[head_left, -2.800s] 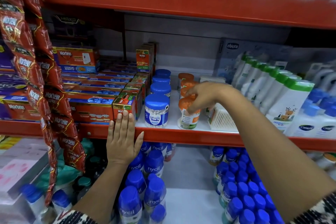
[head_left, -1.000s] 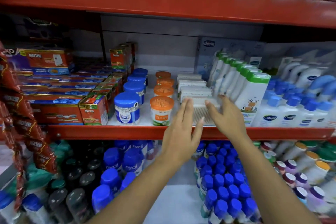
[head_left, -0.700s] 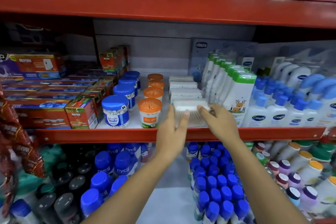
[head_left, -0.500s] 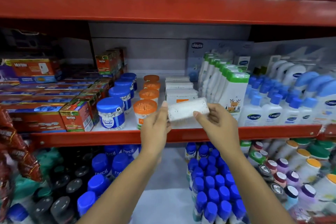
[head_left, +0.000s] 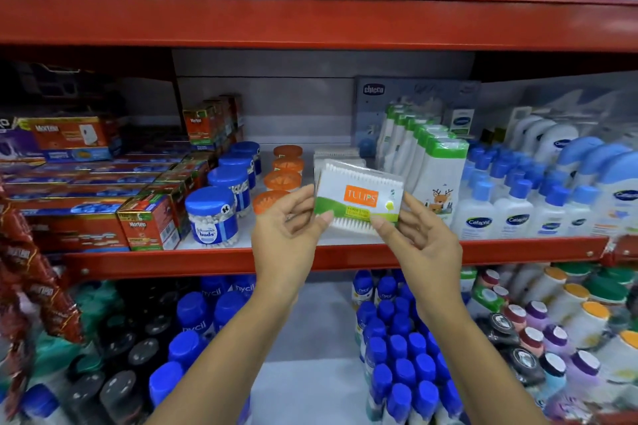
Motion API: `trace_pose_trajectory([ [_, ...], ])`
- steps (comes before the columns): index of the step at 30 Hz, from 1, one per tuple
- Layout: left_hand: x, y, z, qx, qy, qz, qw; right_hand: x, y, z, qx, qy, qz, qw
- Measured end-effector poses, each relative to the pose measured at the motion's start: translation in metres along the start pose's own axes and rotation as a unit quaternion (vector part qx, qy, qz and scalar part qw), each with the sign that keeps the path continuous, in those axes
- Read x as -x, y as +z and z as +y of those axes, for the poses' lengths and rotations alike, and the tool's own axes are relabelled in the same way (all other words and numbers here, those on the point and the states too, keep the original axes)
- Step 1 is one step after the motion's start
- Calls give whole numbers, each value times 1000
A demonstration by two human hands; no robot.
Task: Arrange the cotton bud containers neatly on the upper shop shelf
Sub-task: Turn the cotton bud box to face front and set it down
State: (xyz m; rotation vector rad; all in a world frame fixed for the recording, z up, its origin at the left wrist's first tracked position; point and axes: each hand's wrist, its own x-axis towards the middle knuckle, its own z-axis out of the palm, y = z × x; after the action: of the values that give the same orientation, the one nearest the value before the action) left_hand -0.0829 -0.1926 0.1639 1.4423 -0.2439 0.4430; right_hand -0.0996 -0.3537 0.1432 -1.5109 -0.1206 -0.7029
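Note:
A flat clear Tulips cotton bud box [head_left: 359,198] with an orange and green label is held up in front of the shelf, label facing me. My left hand [head_left: 291,231] grips its left edge and my right hand [head_left: 419,238] grips its right edge. Behind it, more flat boxes [head_left: 336,155] lie in a row on the red shelf [head_left: 345,257]. To their left stand a row of orange-lidded tubs [head_left: 283,179] and a row of blue-lidded bud jars [head_left: 212,216].
Mortein cartons [head_left: 148,221] fill the shelf's left part. Green-capped white bottles [head_left: 438,176] and Cetaphil bottles [head_left: 511,214] crowd the right. Blue-capped Nycil bottles [head_left: 397,355] stand below. Red sachet strips [head_left: 20,272] hang at the left edge.
Both hands took the front flat box off the shelf, lifted it and tilted it up so its label faces me. The view shifted right since the earliest frame.

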Motion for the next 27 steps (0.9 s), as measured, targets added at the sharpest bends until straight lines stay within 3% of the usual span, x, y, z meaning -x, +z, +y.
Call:
trace_pose_trajectory([
  [5, 1, 2, -17, -120, 61, -26, 991, -13, -3, 12, 60, 1, 17, 998],
  [10, 0, 6, -29, -159, 12, -67, 985, -24, -1, 27, 128, -17, 13, 992],
  [20, -11, 10, -43, -213, -7, -94, 973, -35, 5, 47, 204, -19, -19, 979],
  [27, -25, 6, -50, -244, -38, -128, 961, -36, 7, 48, 328, -79, -35, 941],
])
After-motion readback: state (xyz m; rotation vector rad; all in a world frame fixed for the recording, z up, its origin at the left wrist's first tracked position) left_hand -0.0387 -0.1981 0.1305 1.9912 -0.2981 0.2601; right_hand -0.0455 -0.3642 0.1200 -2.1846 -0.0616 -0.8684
